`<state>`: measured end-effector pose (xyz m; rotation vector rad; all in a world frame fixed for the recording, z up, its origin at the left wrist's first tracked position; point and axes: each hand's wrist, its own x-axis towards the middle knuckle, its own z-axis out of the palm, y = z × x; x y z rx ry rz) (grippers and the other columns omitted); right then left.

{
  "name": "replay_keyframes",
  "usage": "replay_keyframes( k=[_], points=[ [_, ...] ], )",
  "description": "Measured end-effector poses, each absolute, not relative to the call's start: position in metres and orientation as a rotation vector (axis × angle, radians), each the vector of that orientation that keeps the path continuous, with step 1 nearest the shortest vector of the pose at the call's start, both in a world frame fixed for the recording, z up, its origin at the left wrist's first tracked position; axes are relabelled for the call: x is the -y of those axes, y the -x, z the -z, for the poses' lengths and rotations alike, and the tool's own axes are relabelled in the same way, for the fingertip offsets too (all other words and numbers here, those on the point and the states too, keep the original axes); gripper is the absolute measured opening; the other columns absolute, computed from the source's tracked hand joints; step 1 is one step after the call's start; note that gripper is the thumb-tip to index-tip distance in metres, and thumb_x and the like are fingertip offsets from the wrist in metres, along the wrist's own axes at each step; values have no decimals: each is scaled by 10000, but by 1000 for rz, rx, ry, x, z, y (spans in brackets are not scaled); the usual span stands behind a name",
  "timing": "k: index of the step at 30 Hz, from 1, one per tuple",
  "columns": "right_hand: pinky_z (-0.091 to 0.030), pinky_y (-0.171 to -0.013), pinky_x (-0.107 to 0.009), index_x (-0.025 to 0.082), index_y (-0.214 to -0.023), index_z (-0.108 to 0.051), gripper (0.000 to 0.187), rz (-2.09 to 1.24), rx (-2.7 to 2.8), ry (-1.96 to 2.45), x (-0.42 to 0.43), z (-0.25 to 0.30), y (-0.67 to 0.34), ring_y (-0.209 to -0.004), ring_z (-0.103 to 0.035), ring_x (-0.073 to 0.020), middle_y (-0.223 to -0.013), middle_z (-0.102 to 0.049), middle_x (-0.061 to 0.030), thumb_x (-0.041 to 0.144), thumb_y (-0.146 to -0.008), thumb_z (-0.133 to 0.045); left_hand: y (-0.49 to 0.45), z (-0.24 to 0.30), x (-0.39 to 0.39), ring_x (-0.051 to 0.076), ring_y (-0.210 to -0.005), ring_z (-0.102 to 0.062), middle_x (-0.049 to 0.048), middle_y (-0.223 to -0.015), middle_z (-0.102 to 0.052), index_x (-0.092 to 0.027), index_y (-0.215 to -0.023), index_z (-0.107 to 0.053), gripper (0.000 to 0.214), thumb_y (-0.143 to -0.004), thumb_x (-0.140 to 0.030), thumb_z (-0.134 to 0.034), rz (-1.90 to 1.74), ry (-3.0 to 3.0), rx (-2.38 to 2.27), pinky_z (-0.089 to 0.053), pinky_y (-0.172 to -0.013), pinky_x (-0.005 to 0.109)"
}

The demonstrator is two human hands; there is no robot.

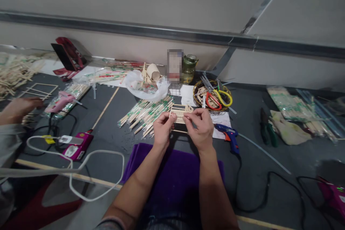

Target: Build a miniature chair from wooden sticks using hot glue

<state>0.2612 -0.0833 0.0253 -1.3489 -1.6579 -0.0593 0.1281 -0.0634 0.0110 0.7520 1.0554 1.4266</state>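
Note:
Between my two hands is a small wooden stick frame (180, 118), a ladder-like piece built from thin sticks. My left hand (164, 125) pinches its left side between thumb and fingers. On the right side, my right hand (198, 125) grips the same frame with thumb and fingertips. Wrapped chopsticks (148, 115) lie fanned out just left of the frame. A blue glue gun (229, 137) rests right of my right hand. Beyond that hand is a basket (198, 97) of short sticks, with red- and yellow-handled scissors (215, 97) on top.
A purple cloth (172, 172) hangs over the near edge. A co-worker's hand (21, 109) is at far left, near a pink glue gun (60, 102) and a magenta power strip (78, 146). Pliers (267, 129) and a rag (288, 129) lie right. Cords cross the table.

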Motion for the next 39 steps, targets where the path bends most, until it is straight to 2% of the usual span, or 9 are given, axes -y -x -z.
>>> replay_keyframes(
  k=[9, 21, 25, 28, 30, 34, 39],
  points=[
    [-502, -687, -322, 242, -911, -767, 174, 25, 1649, 1392, 83, -25, -262, -759, -574, -172, -894, -599, -65, 286, -926, -600, -129, -13, 64, 55, -524, -445, -18, -685, -579, -164, -683, -689, 313, -618, -415, -865, -1438, -741, -1064, -359, -474, 189],
    [-490, -740, -319, 220, -916, -751, 206, 23, 1654, 1421, 82, -26, -257, -835, -585, -190, -912, -590, -77, 275, -956, -556, -129, -12, 60, 66, -560, -494, -14, -690, -622, -155, -717, -707, 326, -605, -407, -882, -1424, -693, -1003, -417, -497, 182],
    [-496, -811, -345, 223, -881, -710, 210, -43, 1568, 1433, 82, -30, -265, -897, -597, -205, -954, -610, -88, 289, -963, -528, -131, -15, 60, 62, -524, -498, -18, -690, -636, -157, -730, -696, 382, -547, -418, -907, -1412, -665, -978, -437, -505, 196],
    [-499, -847, -360, 225, -853, -646, 199, -119, 1434, 1342, 84, -36, -278, -912, -611, -205, -919, -639, -70, 294, -972, -502, -132, -16, 61, 63, -537, -512, -12, -719, -647, -161, -742, -699, 365, -557, -397, -907, -1410, -706, -948, -451, -527, 199],
    [-506, -800, -341, 228, -844, -621, 183, -188, 1334, 1331, 86, -37, -287, -849, -622, -190, -851, -648, -42, 310, -967, -513, -132, -15, 60, 63, -544, -512, -12, -712, -639, -163, -739, -697, 345, -581, -395, -898, -1417, -725, -939, -451, -537, 196],
    [-495, -608, -273, 228, -851, -622, 199, -397, 1173, 1425, 91, -35, -291, -614, -597, -134, -776, -658, 0, 394, -936, -553, -130, -12, 58, 60, -524, -500, -20, -688, -632, -164, -729, -681, 360, -576, -410, -895, -1425, -705, -953, -432, -529, 192],
    [-499, -571, -260, 220, -923, -647, 194, -451, 1109, 1421, 91, -32, -286, -585, -610, -121, -805, -683, -3, 402, -901, -585, -129, -16, 58, 55, -504, -484, -33, -642, -601, -160, -704, -656, 355, -569, -390, -890, -1395, -683, -951, -405, -510, 189]
  ],
)
